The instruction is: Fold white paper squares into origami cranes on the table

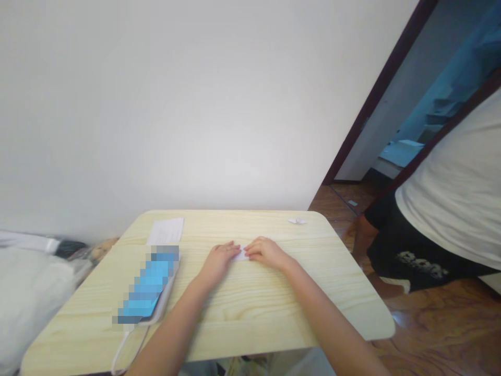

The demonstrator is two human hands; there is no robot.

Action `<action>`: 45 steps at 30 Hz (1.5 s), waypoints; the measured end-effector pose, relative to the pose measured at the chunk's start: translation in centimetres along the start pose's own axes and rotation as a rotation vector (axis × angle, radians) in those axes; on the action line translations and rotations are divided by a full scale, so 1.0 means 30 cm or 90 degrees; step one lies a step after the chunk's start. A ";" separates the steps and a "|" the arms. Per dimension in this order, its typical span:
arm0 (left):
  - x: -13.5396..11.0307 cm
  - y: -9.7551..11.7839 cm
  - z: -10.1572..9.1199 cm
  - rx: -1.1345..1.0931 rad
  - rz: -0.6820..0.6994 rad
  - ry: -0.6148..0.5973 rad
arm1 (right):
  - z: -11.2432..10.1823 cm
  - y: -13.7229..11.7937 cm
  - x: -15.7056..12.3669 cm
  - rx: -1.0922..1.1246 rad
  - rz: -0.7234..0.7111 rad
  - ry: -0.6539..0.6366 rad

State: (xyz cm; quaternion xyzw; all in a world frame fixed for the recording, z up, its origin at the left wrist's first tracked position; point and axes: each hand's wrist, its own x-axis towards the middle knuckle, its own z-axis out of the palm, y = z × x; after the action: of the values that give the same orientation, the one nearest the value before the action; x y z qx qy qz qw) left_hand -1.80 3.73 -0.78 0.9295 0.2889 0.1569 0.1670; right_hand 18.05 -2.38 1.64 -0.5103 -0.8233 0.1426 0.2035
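Left hand (218, 262), right hand (266, 253): grips closed together on folded white paper strip (241, 255), fingertips at its ends; long axis crosswise, lying flat mid-tabletop (274, 308). Small paper fold (297, 221) near far edge; paper sheet (166, 231) beyond pixelated device (147, 282).

This looks like a room in someone's home, maybe a bedroom. The wood floor (442, 334) is shiny and brown, and the wall (156, 104) is plain and white. On the left, some soft white bedding (31, 297) looks like a puffy cover or pillow, so this may be a place to sleep. A small table (250, 308) of light wood stands by the wall, and it is not a big work bench. A doorway (364, 146) shows another room past it. A person in a white T-shirt (454, 183) and black shorts (407, 256) stands close by.
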 end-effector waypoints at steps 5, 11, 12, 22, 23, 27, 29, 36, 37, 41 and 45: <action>0.000 -0.003 -0.001 0.001 0.010 0.034 | -0.001 0.007 0.013 0.033 0.004 -0.006; 0.009 -0.012 0.010 -0.027 0.056 0.075 | 0.008 -0.005 0.044 -0.025 0.049 0.004; 0.008 -0.012 0.012 -0.028 0.051 0.077 | 0.013 -0.011 0.047 -0.048 0.065 0.019; -0.010 -0.013 0.006 0.010 -0.029 0.081 | 0.056 -0.055 0.046 -0.143 0.219 0.084; -0.011 -0.011 0.005 0.006 -0.035 0.078 | 0.059 -0.055 0.048 -0.146 0.227 0.082; -0.009 0.003 0.006 -0.008 -0.059 0.073 | 0.069 -0.055 0.054 -0.151 0.240 0.093; -0.008 0.008 0.008 -0.002 -0.066 0.077 | 0.071 -0.057 0.054 -0.152 0.241 0.102; -0.005 0.001 0.023 0.011 -0.060 0.083 | 0.073 -0.064 0.053 -0.152 0.264 0.111; -0.005 0.000 0.023 0.015 -0.061 0.081 | 0.074 -0.064 0.052 -0.151 0.270 0.112; -0.004 0.005 0.022 0.022 -0.067 0.069 | 0.077 -0.061 0.051 -0.153 0.277 0.115; -0.007 0.018 0.018 0.039 -0.071 0.067 | 0.082 -0.058 0.055 -0.161 0.283 0.113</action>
State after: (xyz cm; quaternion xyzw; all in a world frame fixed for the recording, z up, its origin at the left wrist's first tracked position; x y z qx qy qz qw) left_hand -1.50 3.07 -1.07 0.9071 0.3532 0.1869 0.1320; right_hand 14.85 -1.72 0.58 -0.7107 -0.6810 0.0343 0.1733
